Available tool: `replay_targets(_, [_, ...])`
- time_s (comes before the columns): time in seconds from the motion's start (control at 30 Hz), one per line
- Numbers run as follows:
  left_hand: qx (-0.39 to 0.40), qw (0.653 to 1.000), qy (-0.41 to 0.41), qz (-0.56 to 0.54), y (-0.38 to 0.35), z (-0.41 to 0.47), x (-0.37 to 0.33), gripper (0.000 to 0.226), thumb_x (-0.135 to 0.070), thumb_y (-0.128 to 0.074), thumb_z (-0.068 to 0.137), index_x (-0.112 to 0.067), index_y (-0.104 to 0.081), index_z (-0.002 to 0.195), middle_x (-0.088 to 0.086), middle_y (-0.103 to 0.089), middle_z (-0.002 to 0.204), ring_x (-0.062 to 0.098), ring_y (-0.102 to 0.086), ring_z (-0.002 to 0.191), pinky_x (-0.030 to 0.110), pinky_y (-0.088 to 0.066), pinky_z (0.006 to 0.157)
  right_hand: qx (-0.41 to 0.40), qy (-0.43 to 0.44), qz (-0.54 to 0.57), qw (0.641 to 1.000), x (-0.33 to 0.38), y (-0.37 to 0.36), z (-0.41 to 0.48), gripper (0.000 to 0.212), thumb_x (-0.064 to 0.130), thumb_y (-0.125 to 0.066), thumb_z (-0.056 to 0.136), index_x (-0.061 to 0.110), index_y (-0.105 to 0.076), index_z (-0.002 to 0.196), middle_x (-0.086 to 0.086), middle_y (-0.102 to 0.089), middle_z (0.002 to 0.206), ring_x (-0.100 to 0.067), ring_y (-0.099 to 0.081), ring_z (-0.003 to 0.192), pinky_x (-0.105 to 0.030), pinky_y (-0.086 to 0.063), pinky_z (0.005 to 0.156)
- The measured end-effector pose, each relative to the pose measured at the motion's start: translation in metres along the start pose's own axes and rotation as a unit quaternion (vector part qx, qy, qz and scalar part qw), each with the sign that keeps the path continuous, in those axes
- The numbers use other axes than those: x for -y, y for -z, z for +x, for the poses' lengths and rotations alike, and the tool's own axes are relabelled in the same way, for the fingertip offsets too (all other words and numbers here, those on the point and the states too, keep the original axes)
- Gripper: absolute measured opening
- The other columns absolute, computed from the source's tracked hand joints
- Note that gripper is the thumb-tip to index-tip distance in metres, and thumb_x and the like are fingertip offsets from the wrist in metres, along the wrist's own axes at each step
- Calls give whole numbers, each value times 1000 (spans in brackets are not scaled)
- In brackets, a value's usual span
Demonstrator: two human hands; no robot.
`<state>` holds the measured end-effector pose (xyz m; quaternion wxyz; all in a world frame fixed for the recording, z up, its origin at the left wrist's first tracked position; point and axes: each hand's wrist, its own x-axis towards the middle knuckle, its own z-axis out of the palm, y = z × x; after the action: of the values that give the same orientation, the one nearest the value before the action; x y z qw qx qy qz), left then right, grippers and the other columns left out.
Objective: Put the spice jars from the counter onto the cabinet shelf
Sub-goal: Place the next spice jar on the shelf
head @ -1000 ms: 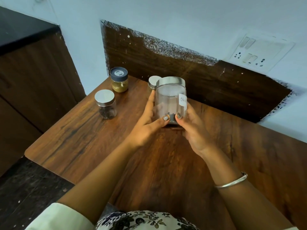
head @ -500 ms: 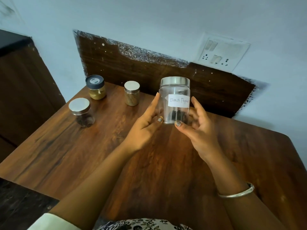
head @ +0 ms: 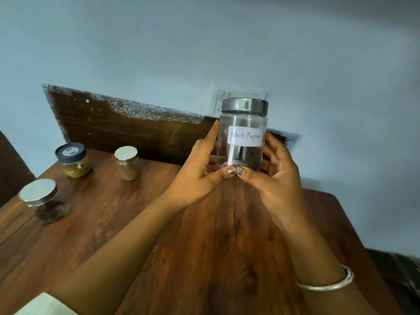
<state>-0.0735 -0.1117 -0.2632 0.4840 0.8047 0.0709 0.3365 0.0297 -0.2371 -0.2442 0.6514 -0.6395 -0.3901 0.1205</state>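
A clear glass jar with a steel lid and a white "Black Pepper" label is lifted above the wooden counter. My left hand holds its left side and my right hand grips its right side, both thumbs meeting under its front. Peppercorns fill only the bottom. Three more jars stand on the counter at the left: a dark-lidded jar of yellowish spice, a small steel-lidded jar of brown spice, and a steel-lidded jar of dark spice nearest me. No cabinet shelf is in view.
A dark wooden backsplash runs along the pale blue wall behind the counter. A white switch plate sits on the wall behind the held jar. A dark cabinet side borders the counter on the left.
Both hands have raised the black pepper jar off the counter and higher in front of the wall. The view has tilted upward. The other three jars have stayed put.
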Motion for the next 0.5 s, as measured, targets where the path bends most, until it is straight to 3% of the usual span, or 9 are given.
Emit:
replay_targets(0.1, [-5, 999, -38, 35, -8, 34, -17, 91, -49, -57, 78, -29, -5, 150, 4, -43, 130, 12, -51, 116, 24, -49, 96, -26, 23, -10, 999, 16, 20, 23, 84, -3, -78, 67, 20, -40, 139, -1, -54, 133, -12, -56, 119, -8, -51, 80])
replay_targets(0.2, [-13, 996, -64, 62, -12, 70, -37, 86, -49, -58, 81, -34, -8, 149, 3, -45, 131, 12, -55, 115, 26, -51, 94, -49, 55, -37, 997, 36, 37, 48, 85, 5, -80, 68, 25, -39, 141, 3, -51, 136, -5, -60, 107, -9, -53, 78])
replay_targets(0.27, [-30, 994, -79, 73, -15, 95, -54, 80, -44, -58, 83, -37, -12, 148, 1, -45, 134, 12, -57, 113, 26, -52, 92, -75, 80, -57, 992, 49, 48, 65, 86, 12, -81, 69, 31, -38, 141, 3, -48, 140, -11, -59, 113, -17, -54, 84])
replay_targets(0.4, [-81, 987, -118, 75, -19, 143, -90, 71, -42, -63, 81, -41, -23, 139, -7, -48, 137, -1, -55, 108, 6, -45, 84, -116, 147, -80, 979, 77, 65, 105, 84, 15, -80, 72, 32, -36, 142, 0, -51, 140, -16, -56, 120, -30, -51, 96])
replay_targets(0.5, [-109, 981, -136, 79, -17, 178, -114, 70, -30, -67, 81, -36, -28, 138, -1, -48, 141, 13, -52, 121, 16, -42, 92, -127, 201, -86, 968, 100, 78, 136, 86, 16, -79, 73, 30, -33, 144, 0, -52, 138, -14, -56, 119, -23, -49, 94])
